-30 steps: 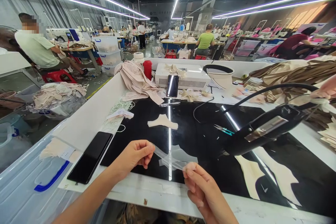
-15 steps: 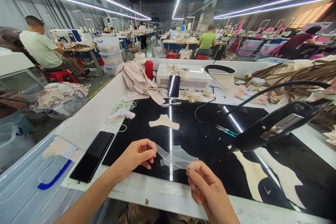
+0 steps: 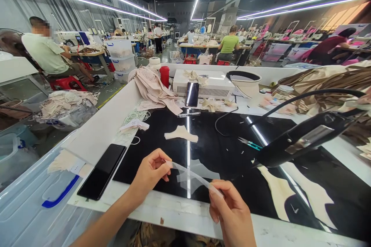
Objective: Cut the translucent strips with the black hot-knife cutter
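Observation:
Thumb and fingers of my left hand (image 3: pixel 153 171) pinch one end of a thin translucent strip (image 3: pixel 193 176). Its other end is pinched in my right hand (image 3: pixel 230 204), lower and to the right, so the strip slants between them. Beneath and behind it, more translucent sheet material (image 3: pixel 203 169) lies on the black glossy work surface (image 3: pixel 162 119). Farther back sits a small cream fabric piece (image 3: pixel 181 134). Two larger cream pieces, one (image 3: pixel 276 191) beside the other (image 3: pixel 311 193), lie on the right.
A black tool (image 3: pixel 304 141) with a cable reaches in from the right, near small scissors (image 3: pixel 249 144). A black phone (image 3: pixel 101 171) lies at the left edge. Behind are a fabric pile (image 3: pixel 153 85), a red cup (image 3: pixel 164 76) and a white box (image 3: pixel 214 88). People sit farther off.
The strip is now stretched between both hands, raised over the sheet material. My left hand has shifted slightly up and left; my right hand has moved slightly and its grip has turned.

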### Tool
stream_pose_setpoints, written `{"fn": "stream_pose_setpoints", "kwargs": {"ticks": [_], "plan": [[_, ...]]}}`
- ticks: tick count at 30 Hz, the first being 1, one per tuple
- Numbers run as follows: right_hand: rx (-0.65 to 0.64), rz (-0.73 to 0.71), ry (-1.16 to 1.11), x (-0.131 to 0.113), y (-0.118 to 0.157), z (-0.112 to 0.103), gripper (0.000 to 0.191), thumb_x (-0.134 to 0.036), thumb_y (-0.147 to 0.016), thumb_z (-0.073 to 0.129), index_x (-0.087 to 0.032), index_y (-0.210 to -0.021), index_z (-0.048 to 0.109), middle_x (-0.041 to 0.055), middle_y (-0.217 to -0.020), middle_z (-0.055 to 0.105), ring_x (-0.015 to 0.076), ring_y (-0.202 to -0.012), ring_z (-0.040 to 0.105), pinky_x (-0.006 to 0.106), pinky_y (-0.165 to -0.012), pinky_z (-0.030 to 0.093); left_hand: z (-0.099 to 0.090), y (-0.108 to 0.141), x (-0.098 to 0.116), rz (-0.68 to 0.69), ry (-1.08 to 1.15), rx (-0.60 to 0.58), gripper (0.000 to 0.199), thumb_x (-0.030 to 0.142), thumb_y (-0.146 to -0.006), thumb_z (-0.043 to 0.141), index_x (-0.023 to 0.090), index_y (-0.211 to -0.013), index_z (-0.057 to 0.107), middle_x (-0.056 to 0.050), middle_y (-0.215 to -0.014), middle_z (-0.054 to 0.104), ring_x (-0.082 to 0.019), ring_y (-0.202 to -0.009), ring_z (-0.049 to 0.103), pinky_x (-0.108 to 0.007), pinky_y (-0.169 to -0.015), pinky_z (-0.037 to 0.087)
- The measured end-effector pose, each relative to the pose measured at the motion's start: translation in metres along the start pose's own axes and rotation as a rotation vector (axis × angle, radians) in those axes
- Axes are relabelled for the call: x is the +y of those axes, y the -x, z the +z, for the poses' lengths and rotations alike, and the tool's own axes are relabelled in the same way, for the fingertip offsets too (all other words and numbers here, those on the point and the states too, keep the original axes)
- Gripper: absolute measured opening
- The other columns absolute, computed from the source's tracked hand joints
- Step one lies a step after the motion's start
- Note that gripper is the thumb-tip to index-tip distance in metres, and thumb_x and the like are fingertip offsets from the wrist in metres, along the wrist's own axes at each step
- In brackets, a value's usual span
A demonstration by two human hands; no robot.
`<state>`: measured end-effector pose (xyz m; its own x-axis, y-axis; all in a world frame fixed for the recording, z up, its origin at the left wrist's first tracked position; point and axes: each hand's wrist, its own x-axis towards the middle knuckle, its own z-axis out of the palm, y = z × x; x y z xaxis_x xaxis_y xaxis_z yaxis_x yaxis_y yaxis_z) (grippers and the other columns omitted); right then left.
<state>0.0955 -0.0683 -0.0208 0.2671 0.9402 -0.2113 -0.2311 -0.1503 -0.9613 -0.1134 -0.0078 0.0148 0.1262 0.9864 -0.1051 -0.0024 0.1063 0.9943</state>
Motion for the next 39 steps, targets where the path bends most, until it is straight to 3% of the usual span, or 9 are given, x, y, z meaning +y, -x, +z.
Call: {"fn": "stream_pose_setpoints", "kwargs": {"ticks": [6,9,13,17,21,26,30,34,39], "plan": [[-0.136,-0.083,0.306,0.013,0.002,-0.019,0.033,-0.055,-0.084,0.071,-0.023,-0.082,0.070,-0.0022,-0.071,0.056,0.0108,-0.055,0.049,0.023,-0.050,0.038,0.006,0.009,0.014,-0.019,-0.035,-0.146,0.012,0.023,-0.085,0.066,0.018,-0.080,0.055,-0.006,-0.093,0.076,-0.015,-0.082,0.070,-0.027,-0.076,0.056],[-0.159,-0.367,0.606,0.019,0.002,-0.031,0.030,-0.050,-0.083,0.075,-0.029,-0.104,0.074,0.0040,-0.100,0.071,0.0234,-0.091,0.064,0.032,-0.078,0.053,0.011,0.014,0.024,-0.010,-0.163,-0.195,0.004,0.020,-0.087,0.061,0.018,-0.083,0.059,-0.004,-0.091,0.077,-0.016,-0.082,0.071,-0.028,-0.077,0.056],[-0.196,-0.640,0.763,0.021,0.004,-0.029,0.059,-0.048,-0.081,0.079,-0.036,-0.136,0.061,0.0049,-0.132,0.068,0.0306,-0.123,0.058,0.043,-0.103,0.049,0.020,0.018,0.033,0.007,-0.349,-0.196,0.007,0.019,-0.089,0.058,0.020,-0.086,0.064,0.001,-0.089,0.076,-0.014,-0.079,0.069,-0.024,-0.070,0.052],[-0.187,-0.507,0.642,0.011,0.003,-0.009,0.052,-0.050,-0.083,0.075,-0.032,-0.131,0.065,0.0059,-0.126,0.070,0.0293,-0.114,0.061,0.037,-0.090,0.052,0.031,0.021,0.040,0.023,-0.481,-0.247,0.011,0.017,-0.087,0.057,0.023,-0.087,0.066,0.007,-0.075,0.069,-0.010,-0.063,0.058,-0.021,-0.057,0.041],[-0.348,-0.173,0.458,0.000,-0.005,0.008,0.037,-0.055,-0.085,0.070,-0.025,-0.105,0.078,0.0030,-0.086,0.072,0.0201,-0.075,0.060,0.029,-0.067,0.048,0.040,0.022,0.039,0.128,-0.607,-0.271,0.010,0.018,-0.087,0.059,0.024,-0.086,0.068,0.006,-0.072,0.061,-0.011,-0.066,0.054,-0.023,-0.059,0.037],[-0.241,0.108,0.116,-0.009,-0.005,0.012,0.040,-0.059,-0.076,0.077,-0.020,-0.085,0.077,0.0011,-0.070,0.065,0.0130,-0.060,0.045,0.025,-0.058,0.039,0.035,0.016,0.023,0.153,-0.453,-0.139,0.030,0.028,-0.089,0.069,0.030,-0.118,0.065,0.001,-0.107,0.065,-0.016,-0.094,0.058,-0.027,-0.082,0.046],[-0.085,0.143,-0.044,-0.014,0.000,0.013,0.039,-0.055,-0.070,0.084,-0.020,-0.084,0.076,0.0044,-0.078,0.070,0.0147,-0.065,0.050,0.026,-0.062,0.043,0.028,0.011,0.005,0.024,-0.224,-0.158,0.046,0.041,-0.085,0.074,0.023,-0.126,0.062,-0.007,-0.116,0.063,-0.022,-0.105,0.058,-0.035,-0.091,0.050],[-0.079,0.116,-0.111,-0.014,0.003,0.016,0.034,-0.052,-0.071,0.084,-0.021,-0.083,0.075,0.0039,-0.075,0.070,0.0159,-0.066,0.053,0.026,-0.062,0.046,0.035,0.015,-0.010,-0.025,-0.048,-0.293,0.031,0.040,-0.085,0.075,0.018,-0.107,0.070,-0.007,-0.109,0.064,-0.023,-0.105,0.062,-0.038,-0.098,0.049],[-0.045,-0.027,0.147,-0.007,0.002,0.001,0.032,-0.053,-0.078,0.077,-0.022,-0.085,0.075,0.0036,-0.078,0.071,0.0194,-0.072,0.063,0.030,-0.069,0.053,0.042,0.019,-0.010,-0.037,0.042,-0.279,0.025,0.040,-0.094,0.067,0.016,-0.087,0.067,-0.004,-0.090,0.068,-0.017,-0.087,0.064,-0.030,-0.083,0.050]]}}
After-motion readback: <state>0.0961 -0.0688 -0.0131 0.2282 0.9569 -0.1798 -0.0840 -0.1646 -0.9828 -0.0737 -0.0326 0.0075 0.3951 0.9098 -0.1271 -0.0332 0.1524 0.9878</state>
